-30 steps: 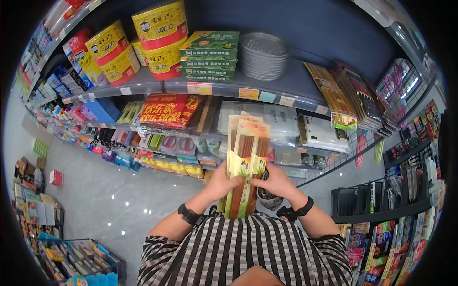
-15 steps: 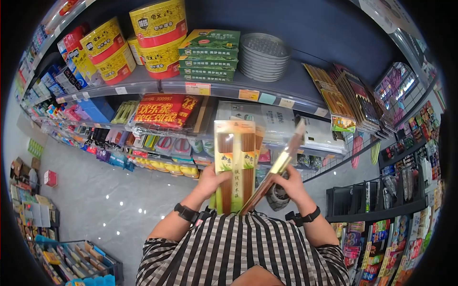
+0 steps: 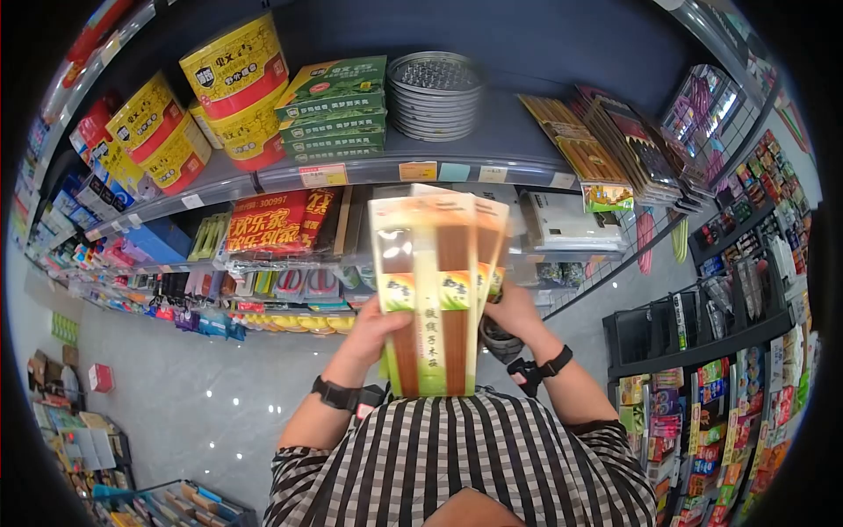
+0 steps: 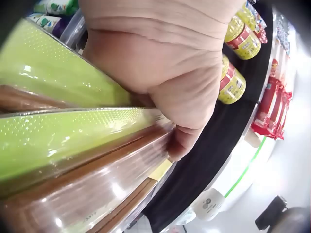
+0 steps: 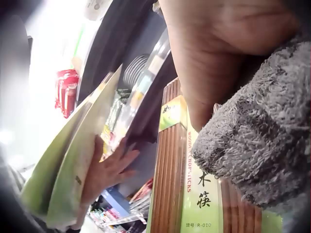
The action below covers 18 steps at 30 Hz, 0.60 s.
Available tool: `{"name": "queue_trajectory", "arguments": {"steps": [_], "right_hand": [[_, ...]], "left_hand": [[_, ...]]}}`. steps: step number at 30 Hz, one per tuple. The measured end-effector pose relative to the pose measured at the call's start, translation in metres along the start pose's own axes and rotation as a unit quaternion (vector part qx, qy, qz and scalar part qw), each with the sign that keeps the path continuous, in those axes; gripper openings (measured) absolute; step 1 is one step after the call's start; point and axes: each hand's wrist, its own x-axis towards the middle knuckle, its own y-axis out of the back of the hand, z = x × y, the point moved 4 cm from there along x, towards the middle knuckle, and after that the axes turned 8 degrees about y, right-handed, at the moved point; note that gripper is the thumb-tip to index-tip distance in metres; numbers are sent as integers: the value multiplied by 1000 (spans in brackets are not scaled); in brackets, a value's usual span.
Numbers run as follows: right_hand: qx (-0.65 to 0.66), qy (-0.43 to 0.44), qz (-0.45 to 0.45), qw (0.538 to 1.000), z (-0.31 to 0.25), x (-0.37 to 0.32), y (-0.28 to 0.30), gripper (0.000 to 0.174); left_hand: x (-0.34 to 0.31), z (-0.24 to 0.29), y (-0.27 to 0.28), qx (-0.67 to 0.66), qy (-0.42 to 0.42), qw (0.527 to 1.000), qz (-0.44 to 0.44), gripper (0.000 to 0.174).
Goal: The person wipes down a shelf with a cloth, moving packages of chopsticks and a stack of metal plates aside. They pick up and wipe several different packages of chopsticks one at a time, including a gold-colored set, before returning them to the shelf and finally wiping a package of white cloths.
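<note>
My left hand point(image 3: 378, 329) grips clear-fronted packs of wooden chopsticks point(image 3: 430, 307) upright before the striped shirt, the thumb over the front pack's left edge. The left wrist view shows that thumb point(image 4: 187, 116) bent onto the packs' edges, other fingers hidden. Behind the packs' right side, my right hand point(image 3: 514, 312) is partly covered. In the right wrist view it pinches another chopstick pack point(image 5: 167, 189), apart from the left hand's packs point(image 5: 73, 160). A grey fluffy cloth point(image 5: 257, 131) hangs against the right palm and overlaps this pack.
On the shelf ahead stand yellow-red tins point(image 3: 233, 66), green boxes point(image 3: 334, 97) and stacked metal dishes point(image 3: 435, 97). More chopstick packs point(image 3: 580, 145) lie at its right end. A red bag point(image 3: 281, 220) lies one level below. Black racks point(image 3: 702, 321) stand to the right.
The packs were together in both hands; the right hand then drew one away, tilted rightward. Now it is behind the left hand's packs, which have risen slightly. The head view has shifted.
</note>
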Motion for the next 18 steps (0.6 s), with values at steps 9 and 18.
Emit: {"name": "queue_trajectory", "arguments": {"steps": [9, 18], "right_hand": [[116, 112, -54, 985, -33, -7, -2, 53], [140, 162, -99, 972, -27, -6, 16, 47]], "left_hand": [[5, -17, 3, 1, 38, 998, 45, 53], [7, -33, 4, -59, 96, 993, 47, 50]]}}
